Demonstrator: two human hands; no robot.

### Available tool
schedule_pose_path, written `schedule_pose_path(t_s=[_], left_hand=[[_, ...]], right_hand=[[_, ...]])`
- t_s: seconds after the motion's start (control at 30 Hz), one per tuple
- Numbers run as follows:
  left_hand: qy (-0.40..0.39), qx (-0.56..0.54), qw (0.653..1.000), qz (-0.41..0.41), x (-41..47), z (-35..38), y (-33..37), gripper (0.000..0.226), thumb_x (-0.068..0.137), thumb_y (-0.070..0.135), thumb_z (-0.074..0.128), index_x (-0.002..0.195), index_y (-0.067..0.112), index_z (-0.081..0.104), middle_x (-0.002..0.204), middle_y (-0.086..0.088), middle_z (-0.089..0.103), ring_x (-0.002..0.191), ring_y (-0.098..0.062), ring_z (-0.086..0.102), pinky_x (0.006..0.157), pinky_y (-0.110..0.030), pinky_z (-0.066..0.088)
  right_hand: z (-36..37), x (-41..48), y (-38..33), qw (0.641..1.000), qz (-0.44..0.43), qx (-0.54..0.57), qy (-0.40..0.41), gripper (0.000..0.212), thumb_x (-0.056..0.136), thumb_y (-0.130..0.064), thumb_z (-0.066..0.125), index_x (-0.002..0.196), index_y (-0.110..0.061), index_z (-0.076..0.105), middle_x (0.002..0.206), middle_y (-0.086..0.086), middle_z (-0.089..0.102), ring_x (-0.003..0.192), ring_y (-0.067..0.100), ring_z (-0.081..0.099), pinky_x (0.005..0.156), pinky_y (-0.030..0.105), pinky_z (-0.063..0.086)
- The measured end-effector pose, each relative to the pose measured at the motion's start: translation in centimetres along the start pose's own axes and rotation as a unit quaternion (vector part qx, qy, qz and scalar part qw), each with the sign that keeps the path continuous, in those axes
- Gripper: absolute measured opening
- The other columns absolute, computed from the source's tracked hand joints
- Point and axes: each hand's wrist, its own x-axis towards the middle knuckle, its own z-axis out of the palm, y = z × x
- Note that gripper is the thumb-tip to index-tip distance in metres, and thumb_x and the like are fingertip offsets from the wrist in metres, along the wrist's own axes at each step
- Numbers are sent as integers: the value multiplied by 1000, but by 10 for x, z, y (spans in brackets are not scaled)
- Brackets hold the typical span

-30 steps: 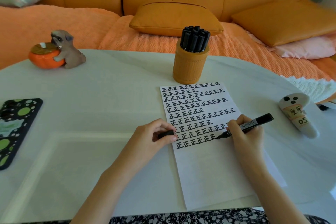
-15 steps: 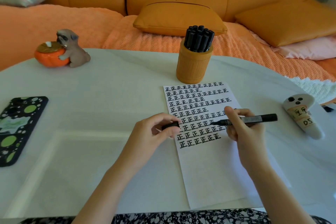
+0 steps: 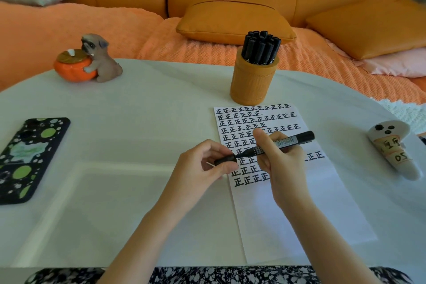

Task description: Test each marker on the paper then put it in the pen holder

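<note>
Head view shows a white table [image 3: 138, 110] with a sheet of paper [image 3: 299, 214] lying right of centre, its far half filled with rows of black tally characters and its near half bare. Just beyond the paper's far edge stands the orange pen holder [image 3: 252, 85], packed with capped black markers [image 3: 261, 49]. Above the written rows, the right hand [image 3: 283, 168] grips a black marker [image 3: 295, 139] round its barrel, nib end pointing left. The left hand [image 3: 198, 168] pinches the cap [image 3: 224, 160] between thumb and fingertips, mouth turned toward the nib. Nib and cap meet or nearly meet; whether the cap has seated cannot be told. The step in hand looks like recapping after a test. To do it well, the cap should be kept in line with the barrel so that the nib enters cleanly and does not smear the fingers, then pushed straight on until it seats. The holder is crowded, so the marker will likely need a gap picked out and an upright entry.
</note>
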Motion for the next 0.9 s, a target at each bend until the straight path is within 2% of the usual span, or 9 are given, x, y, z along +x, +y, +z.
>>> schedule_pose_path(t_s=[0.23,0.4,0.6,0.73,0.9], left_hand=[[6,-5,1000,1,-1,3,2,18,73,17,77,87,17,66,83,3,74,75,-16,68,68,-23,54],[10,-28,999,12,-3,4,4,16,73,14,77,84,14,66,79,1,74,68,-11,68,63,-18,50],[29,-61,997,27,-5,7,3,13,72,10,77,82,8,68,73,3,73,63,-9,65,60,-18,50],[41,-90,995,30,-6,10,4,16,72,6,76,84,1,68,73,0,73,60,-9,63,61,-17,50],[47,-99,994,30,-7,10,4,14,73,4,75,84,2,69,73,0,73,58,-8,62,60,-16,49]], right_hand=[[8,-5,4,998,-9,-55,-31,45,84,-13,69,47,-22,45,43,-5,31,41,11,26,42,20,24],[11,-4,4,997,-9,-66,-34,43,86,-13,67,49,-19,44,43,-5,32,41,11,26,43,19,26],[16,-5,5,997,-17,-73,-12,41,87,-1,58,55,-13,38,42,-7,32,39,9,29,41,17,28],[18,-4,6,997,-21,-69,-14,41,87,2,55,54,-14,37,44,-7,32,41,9,29,42,18,28],[21,-4,9,998,-17,-64,-12,43,87,2,54,52,-15,35,49,-1,31,49,16,29,45,24,28]])
